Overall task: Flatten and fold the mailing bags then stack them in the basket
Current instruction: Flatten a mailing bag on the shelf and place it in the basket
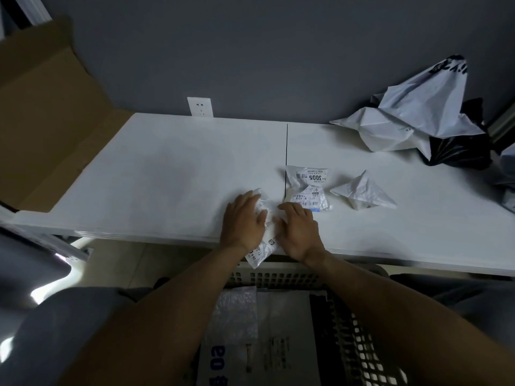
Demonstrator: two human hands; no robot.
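Left hand (242, 218) and right hand (299, 232) press a small white labelled plastic mailing bag (263, 253) onto the white counter (167, 168), fingers (252, 197) straight, gripping nothing. Behind the fingers, the pale perforated basket (362, 355) holds flattened bags (278, 330). Beyond and right of the fingers, crumpled white and black bags (362, 190) await flattening: roughly midway.

We read only the black number 3005, on the white shipping label (316, 177) of the small crumpled white plastic mailing bag (299, 190); the blue characters on the flat white bag (281, 349) in the pale slotted plastic basket (362, 349) are illegible to us.
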